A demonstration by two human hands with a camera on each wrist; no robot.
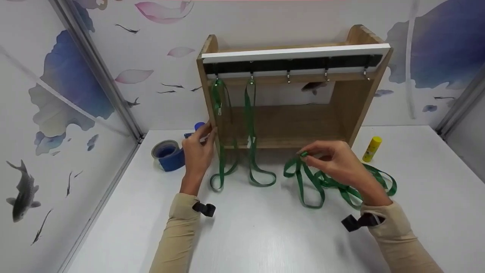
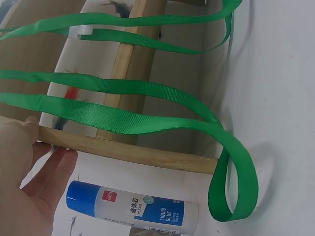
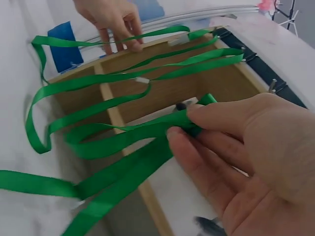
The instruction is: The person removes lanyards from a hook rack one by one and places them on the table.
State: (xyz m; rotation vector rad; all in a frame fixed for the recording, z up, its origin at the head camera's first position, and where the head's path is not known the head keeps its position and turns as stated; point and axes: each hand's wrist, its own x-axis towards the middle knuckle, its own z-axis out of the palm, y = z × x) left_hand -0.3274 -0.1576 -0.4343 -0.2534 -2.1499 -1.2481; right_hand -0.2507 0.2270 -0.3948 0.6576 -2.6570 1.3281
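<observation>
My right hand [image 1: 333, 161] pinches the folded end of a green lanyard [image 1: 311, 195] between thumb and fingers, in front of the wooden hook rack [image 1: 360, 110]. Its straps hang in loops over the tabletop, and close by lie more green straps [image 1: 380, 180]. On the rack's left side panel, my left hand [image 1: 199, 149] grips the front edge, thumb and fingers on opposite faces [image 2: 44, 167]. Two green lanyards hang from the two leftmost hooks, one at the far left [image 1: 221, 151] and one beside it [image 1: 250, 113]; their lower loops reach the table.
Bare metal hooks [image 1: 288, 77] line the right part of the black strip. Left of the rack are blue tape rolls [image 1: 172, 159] and a blue-capped liquid glue bottle [image 2: 133, 206]. A yellow glue stick [image 1: 372, 149] stands at the right on the white table [image 1: 246, 235].
</observation>
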